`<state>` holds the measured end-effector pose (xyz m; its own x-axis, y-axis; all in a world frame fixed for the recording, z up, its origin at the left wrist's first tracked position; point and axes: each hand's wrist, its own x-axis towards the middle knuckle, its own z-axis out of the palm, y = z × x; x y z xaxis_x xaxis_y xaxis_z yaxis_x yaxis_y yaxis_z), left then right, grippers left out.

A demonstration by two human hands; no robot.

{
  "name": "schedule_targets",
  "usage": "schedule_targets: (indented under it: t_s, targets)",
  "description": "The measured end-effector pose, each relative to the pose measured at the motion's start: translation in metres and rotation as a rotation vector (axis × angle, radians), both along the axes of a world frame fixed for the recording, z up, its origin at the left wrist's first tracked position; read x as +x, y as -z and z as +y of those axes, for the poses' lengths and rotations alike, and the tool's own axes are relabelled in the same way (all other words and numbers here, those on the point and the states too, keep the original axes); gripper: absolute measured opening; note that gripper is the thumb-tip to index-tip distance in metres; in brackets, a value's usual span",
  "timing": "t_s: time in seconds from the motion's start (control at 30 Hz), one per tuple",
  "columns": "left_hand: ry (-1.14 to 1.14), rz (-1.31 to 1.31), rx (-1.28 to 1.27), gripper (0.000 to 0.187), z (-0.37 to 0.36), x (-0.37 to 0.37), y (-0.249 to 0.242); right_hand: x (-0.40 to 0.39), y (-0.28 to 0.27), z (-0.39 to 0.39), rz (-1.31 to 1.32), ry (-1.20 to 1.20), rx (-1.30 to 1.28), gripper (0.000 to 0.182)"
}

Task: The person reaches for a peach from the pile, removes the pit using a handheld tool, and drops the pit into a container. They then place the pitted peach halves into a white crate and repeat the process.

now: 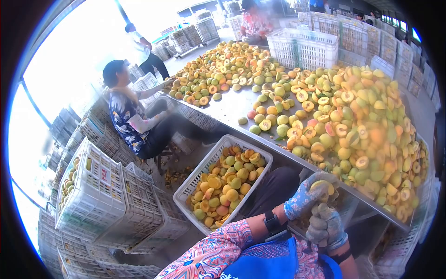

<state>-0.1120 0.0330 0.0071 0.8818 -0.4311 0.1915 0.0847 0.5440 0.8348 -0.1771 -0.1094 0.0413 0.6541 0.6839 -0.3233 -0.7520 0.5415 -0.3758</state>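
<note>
My left hand, in a blue patterned glove with a grey palm, is closed on a yellow-green peach near the metal table's edge. Just below it, my right hand wears a similar glove, its fingers curled in. Whatever the right fingers hold, if anything, is hidden. Beyond both hands, a large heap of peaches, many cut in half with orange flesh showing, covers much of the table. To the left of my knee, a white plastic crate holds peach halves.
Stacked white crates stand at the left, some filled with fruit. A seated person works at the table's left side, another person at its far end. Someone stands behind. A white crate sits on the table's far part.
</note>
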Motion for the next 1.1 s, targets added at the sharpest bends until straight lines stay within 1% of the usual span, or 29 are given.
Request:
schedule_targets:
  t_s: [0.03, 0.1, 0.17, 0.23, 0.27, 0.3, 0.37, 0.4, 0.43, 0.47, 0.5, 0.53, 0.57, 0.63, 0.7, 0.73, 0.77, 0.83, 0.87, 0.9, 0.93, 0.97, 1.0, 1.03, 1.1]
  targets:
    - [0.001, 0.002, 0.0, 0.035, -0.001, 0.002, 0.003, 0.001, 0.003, 0.003, 0.002, 0.001, 0.0, 0.023]
    - [-0.068, -0.072, 0.121, 0.035, -0.002, 0.003, 0.007, 0.0, 0.012, 0.01, -0.24, 0.124, -0.522, 0.024]
    - [-0.062, -0.074, 0.079, 0.037, -0.004, 0.002, 0.005, 0.002, 0.002, 0.007, -0.275, 0.095, -0.484, 0.026]
    - [-0.064, -0.073, 0.033, 0.038, -0.005, -0.003, 0.002, 0.004, 0.005, -0.003, -0.086, -0.071, -0.015, 0.026]
    - [0.014, 0.01, -0.09, 0.041, -0.006, -0.004, 0.001, 0.003, 0.009, -0.003, -0.092, -0.074, 0.019, 0.025]
    - [0.094, 0.09, -0.211, 0.044, -0.007, -0.004, -0.001, 0.004, 0.011, -0.003, -0.092, -0.07, 0.017, 0.025]
    - [0.07, 0.065, -0.181, 0.046, -0.002, -0.001, 0.0, 0.004, 0.015, -0.001, -0.14, -0.07, 0.033, 0.025]
    - [0.023, 0.033, -0.134, 0.047, -0.001, 0.004, 0.007, 0.002, 0.013, 0.002, -0.121, -0.027, 0.024, 0.026]
    - [0.001, 0.019, -0.096, 0.047, -0.008, 0.002, 0.005, 0.002, 0.01, 0.005, -0.142, -0.02, 0.026, 0.025]
    - [-0.029, 0.091, -0.109, 0.047, -0.014, -0.004, 0.007, 0.003, 0.018, 0.007, -0.152, 0.029, -0.026, 0.025]
    - [-0.055, 0.16, -0.114, 0.047, -0.013, -0.006, -0.003, 0.002, 0.022, 0.008, -0.132, 0.061, -0.085, 0.026]
    - [-0.062, 0.331, -0.176, 0.046, -0.015, 0.0, 0.001, 0.002, 0.021, 0.011, -0.167, 0.069, -0.053, 0.025]
    - [-0.091, 0.489, -0.227, 0.046, -0.016, 0.006, 0.007, 0.003, 0.024, 0.013, -0.21, 0.086, -0.11, 0.024]
    - [-0.119, 0.498, -0.234, 0.046, -0.014, 0.007, 0.01, 0.0, 0.029, 0.008, -0.192, 0.132, -0.145, 0.02]
    - [-0.166, 0.495, -0.212, 0.048, -0.008, 0.009, 0.008, 0.003, 0.039, -0.003, -0.158, 0.095, -0.072, 0.018]
    - [-0.21, 0.355, -0.125, 0.049, 0.0, 0.013, 0.014, 0.008, 0.055, -0.014, -0.119, 0.052, -0.064, 0.017]
    - [-0.259, 0.308, -0.092, 0.049, 0.009, 0.017, 0.017, 0.01, 0.07, -0.017, -0.114, 0.058, -0.063, 0.017]
    - [-0.396, 0.251, 0.023, 0.046, 0.036, 0.019, 0.006, 0.014, 0.079, -0.019, -0.982, 0.024, -1.396, 0.038]
    - [-0.423, 0.188, 0.055, 0.046, 0.056, 0.02, 0.007, 0.012, 0.071, -0.024, -0.834, 0.011, -1.217, 0.056]
    - [-0.436, 0.167, 0.119, 0.046, 0.08, 0.019, 0.006, 0.013, 0.07, -0.028, -0.826, 0.019, -1.22, 0.056]
    - [-0.543, 0.06, 0.257, 0.045, 0.106, 0.02, 0.012, 0.015, 0.07, -0.032, -0.832, -0.081, -1.38, 0.054]
    - [-0.623, 0.005, 0.504, 0.04, 0.137, 0.023, 0.018, 0.016, 0.07, -0.036, -0.834, -0.187, -1.536, 0.052]
    - [-0.676, -0.173, 0.803, 0.031, 0.18, 0.039, 0.045, 0.018, 0.074, -0.041, -0.836, -0.384, -1.686, 0.05]
    - [-0.718, -0.159, 0.948, 0.028, 0.18, 0.035, 0.032, 0.02, 0.076, -0.043, -0.834, -0.374, -1.685, 0.05]
    - [-0.858, -0.761, 1.613, 0.024, 0.174, 0.043, 0.009, 0.02, 0.078, -0.043, -0.879, -0.202, -1.633, 0.047]
